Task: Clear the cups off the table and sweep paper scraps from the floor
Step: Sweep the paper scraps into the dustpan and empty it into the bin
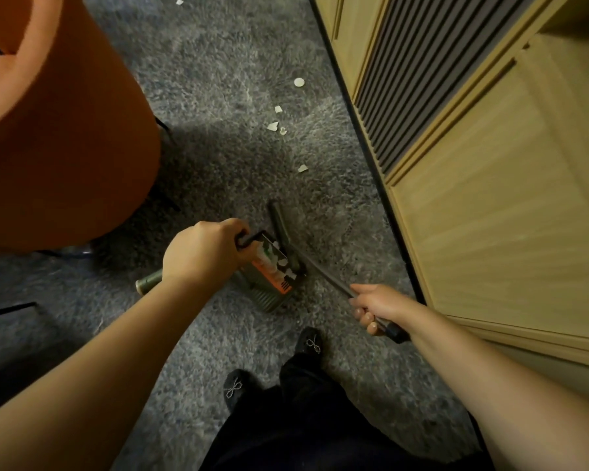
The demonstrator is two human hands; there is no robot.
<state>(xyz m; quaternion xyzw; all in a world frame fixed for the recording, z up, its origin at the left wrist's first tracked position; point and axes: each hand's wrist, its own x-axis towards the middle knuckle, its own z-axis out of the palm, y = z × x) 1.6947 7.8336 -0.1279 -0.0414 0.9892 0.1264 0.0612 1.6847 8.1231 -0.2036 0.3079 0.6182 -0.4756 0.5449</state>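
Head view: white, torn paper scraps lie scattered on shaggy grey carpet beyond the dustpan, more heaped inside it. Left hand fingers curl round the dustpan's handle; right hand grips the slim dark broom stick.

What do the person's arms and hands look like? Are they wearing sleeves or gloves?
No sleeves and no gloves show. Both arms are bare from the picture's lower edge to the hands: the left hand and the right hand. I see no watch, ring or bracelet on either. The nails on the right hand look short and plain. Lower down, the person wears dark trousers.
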